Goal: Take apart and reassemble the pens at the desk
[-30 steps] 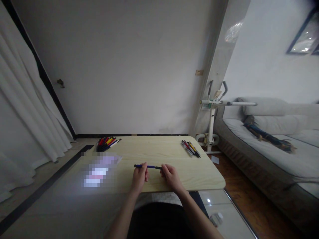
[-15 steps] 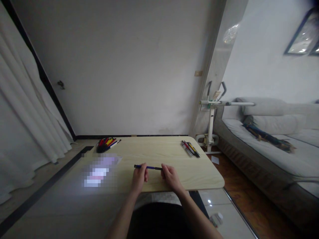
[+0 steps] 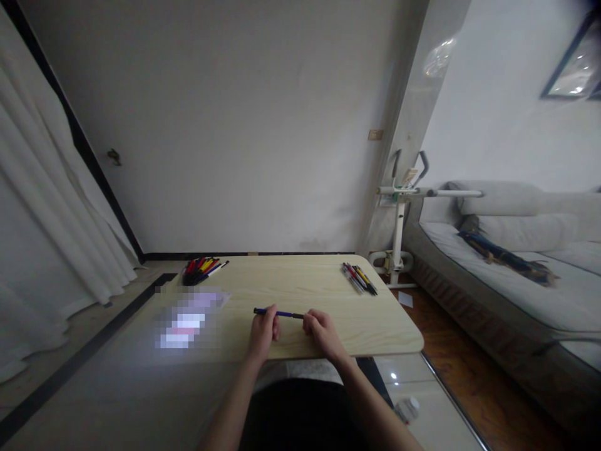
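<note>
No writing can be read anywhere. A patch (image 3: 185, 319) on the left part of the table (image 3: 300, 285) is blurred into pale and pink blocks, so what lies there cannot be made out. Any print on the pens is too small to be told.

A bundle of pens (image 3: 201, 270) in red, yellow, black and blue is heaped at the table's far left corner, and a row of pens (image 3: 359, 279) is laid side by side near its far right corner; their number cannot be counted with certainty. The forearms are cut off by the lower edge of the view, and the table's near edge is partly covered by them. On the floor off the table's near right corner, a small white container (image 3: 407, 408) is seen only in part. To the right of the table a grey sofa (image 3: 516, 275) is cut by the frame, with a dark cloth lying on it.

A blue pen (image 3: 282, 314) is held level above the table, towards its near edge, about midway along. It is gripped around its middle by the left hand (image 3: 263, 331), fingers curled shut over the barrel, so that the blue end is left sticking out to the left. The dark end is pinched by the fingertips of the right hand (image 3: 322, 331). A short stretch of barrel is seen between the hands, which are kept apart.
</note>
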Demonstrator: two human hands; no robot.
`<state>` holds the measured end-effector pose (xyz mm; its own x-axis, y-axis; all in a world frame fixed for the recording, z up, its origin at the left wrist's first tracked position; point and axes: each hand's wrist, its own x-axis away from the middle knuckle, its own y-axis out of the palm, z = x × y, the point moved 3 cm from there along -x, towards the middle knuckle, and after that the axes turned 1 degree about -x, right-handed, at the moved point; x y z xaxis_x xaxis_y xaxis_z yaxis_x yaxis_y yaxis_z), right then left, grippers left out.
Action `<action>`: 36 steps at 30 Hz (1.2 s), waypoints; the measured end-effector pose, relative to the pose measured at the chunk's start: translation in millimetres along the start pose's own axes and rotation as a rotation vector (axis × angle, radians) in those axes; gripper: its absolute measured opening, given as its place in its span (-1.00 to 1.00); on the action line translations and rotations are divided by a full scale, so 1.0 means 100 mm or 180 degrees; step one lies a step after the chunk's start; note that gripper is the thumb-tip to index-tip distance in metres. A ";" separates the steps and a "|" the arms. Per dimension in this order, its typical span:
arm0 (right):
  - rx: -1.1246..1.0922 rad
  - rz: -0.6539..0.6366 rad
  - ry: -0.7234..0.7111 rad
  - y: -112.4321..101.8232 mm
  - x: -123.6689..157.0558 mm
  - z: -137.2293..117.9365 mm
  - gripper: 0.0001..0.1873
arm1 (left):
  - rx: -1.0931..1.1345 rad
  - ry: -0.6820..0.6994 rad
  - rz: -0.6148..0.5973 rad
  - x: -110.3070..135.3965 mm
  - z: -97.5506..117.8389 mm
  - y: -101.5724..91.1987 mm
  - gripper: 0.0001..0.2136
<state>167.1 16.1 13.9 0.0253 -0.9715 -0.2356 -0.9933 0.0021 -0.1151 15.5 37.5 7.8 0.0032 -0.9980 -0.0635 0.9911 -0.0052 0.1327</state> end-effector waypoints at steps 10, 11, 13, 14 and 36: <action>-0.0034 -0.0039 0.0102 0.00 0.00 0.01 -0.63 | -0.0009 0.0051 -0.0031 0.02 0.04 0.02 -0.61; -0.0030 -0.0051 0.0095 0.00 0.00 0.01 -0.62 | -0.0013 0.0039 -0.0025 0.02 0.04 0.02 -0.61; -0.0028 -0.0088 0.0084 0.00 0.00 0.01 -0.62 | 0.0007 0.0023 -0.0026 0.03 0.05 0.02 -0.61; -0.0031 -0.0108 0.0081 0.00 0.00 0.01 -0.61 | 0.0028 0.0018 -0.0033 0.03 0.05 0.02 -0.61; 0.0042 -0.0133 0.0061 0.00 0.00 -0.02 -0.53 | 0.0062 -0.0073 -0.0033 0.02 0.04 0.01 -0.63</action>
<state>166.6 15.4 15.3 0.0645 -0.9752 -0.2118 -0.9899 -0.0357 -0.1372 15.8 35.4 11.8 -0.0102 -0.9991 -0.0423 0.9883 -0.0165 0.1514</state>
